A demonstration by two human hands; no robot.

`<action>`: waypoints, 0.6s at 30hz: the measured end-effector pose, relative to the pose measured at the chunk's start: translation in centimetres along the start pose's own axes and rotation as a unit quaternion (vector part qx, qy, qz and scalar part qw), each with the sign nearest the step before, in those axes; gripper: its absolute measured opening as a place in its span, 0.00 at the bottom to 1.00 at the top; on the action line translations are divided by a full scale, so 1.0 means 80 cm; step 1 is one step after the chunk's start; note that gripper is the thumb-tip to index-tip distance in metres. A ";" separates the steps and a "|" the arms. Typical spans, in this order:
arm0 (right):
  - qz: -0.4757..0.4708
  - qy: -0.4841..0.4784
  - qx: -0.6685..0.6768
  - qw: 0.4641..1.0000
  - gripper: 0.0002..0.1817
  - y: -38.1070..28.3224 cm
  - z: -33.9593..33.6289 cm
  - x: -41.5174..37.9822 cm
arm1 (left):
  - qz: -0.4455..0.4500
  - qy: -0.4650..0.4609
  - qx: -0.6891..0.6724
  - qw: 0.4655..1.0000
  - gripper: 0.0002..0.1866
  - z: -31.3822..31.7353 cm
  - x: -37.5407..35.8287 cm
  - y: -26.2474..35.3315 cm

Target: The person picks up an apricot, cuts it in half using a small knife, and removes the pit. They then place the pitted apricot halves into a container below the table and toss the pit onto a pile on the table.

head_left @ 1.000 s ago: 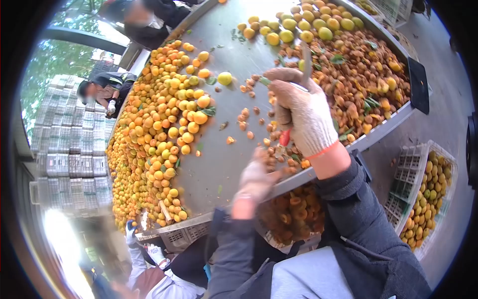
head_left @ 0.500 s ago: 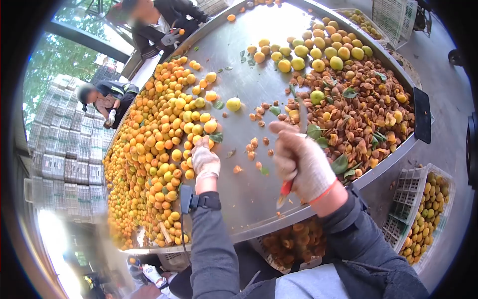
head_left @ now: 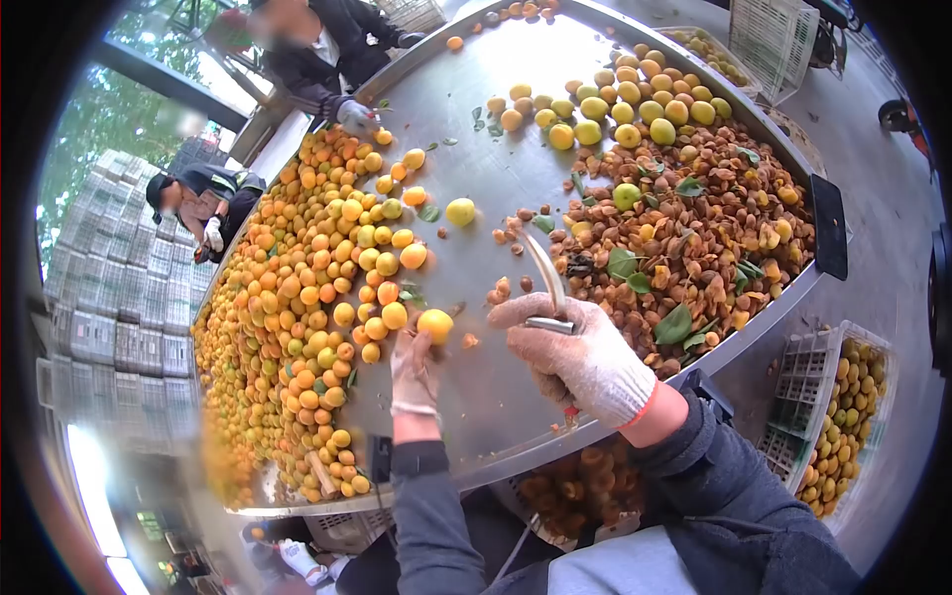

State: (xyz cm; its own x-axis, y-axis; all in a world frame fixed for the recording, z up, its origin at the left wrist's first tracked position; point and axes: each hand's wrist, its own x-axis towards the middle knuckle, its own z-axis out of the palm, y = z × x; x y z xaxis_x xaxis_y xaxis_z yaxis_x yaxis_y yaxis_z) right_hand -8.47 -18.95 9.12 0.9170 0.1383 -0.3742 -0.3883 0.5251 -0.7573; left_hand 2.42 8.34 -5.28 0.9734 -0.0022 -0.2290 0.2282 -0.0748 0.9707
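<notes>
My left hand (head_left: 415, 375), in a pale glove, is closed on a yellow-orange apricot (head_left: 435, 325) just above the metal table (head_left: 486, 416). Gripped in my gloved right hand (head_left: 585, 357) is a knife with a curved blade (head_left: 541, 266) pointing up and away; a red bit of its handle shows below the fist. Left of my left hand spreads a large heap of whole apricots (head_left: 307, 288). Beyond my right hand lies a pile of brown pits (head_left: 684, 248) mixed with orange scraps and green leaves. A single yellow apricot (head_left: 460, 211) rests mid-table.
Larger yellow-green fruit (head_left: 650, 94) lies at the far right. Below the table's front edge is a container of split fruit (head_left: 585, 486). A crate of apricots (head_left: 843, 426) stands right. Two people (head_left: 322, 55) work along the left side, near stacked crates (head_left: 119, 327).
My left hand has drawn an apricot away from the heap's edge, toward me. My right hand has shifted left and lower, the knife blade now tilting left. A co-worker's hand has reached onto the heap.
</notes>
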 end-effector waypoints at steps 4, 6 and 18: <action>-0.014 -0.018 -0.138 0.990 0.11 0.027 0.018 0.004 | -0.032 -0.151 -0.401 0.903 0.25 0.017 -0.085 0.014; -0.020 -0.039 -0.182 0.982 0.11 0.048 0.023 0.012 | -0.038 -0.180 -0.492 0.851 0.30 0.015 -0.103 0.008; -0.092 -0.099 -0.455 0.880 0.10 0.116 0.043 0.038 | -0.001 -0.133 -0.472 0.872 0.30 0.026 -0.131 0.020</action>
State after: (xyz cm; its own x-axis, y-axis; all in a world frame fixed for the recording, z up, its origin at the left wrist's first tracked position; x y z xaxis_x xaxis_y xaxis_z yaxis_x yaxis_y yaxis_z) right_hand -8.99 -10.77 2.84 0.9354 0.3113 -0.1675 -0.0610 -0.3247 -0.9439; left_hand -7.44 6.20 -1.47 0.9627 -0.2441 -0.1168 0.2663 0.7780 0.5690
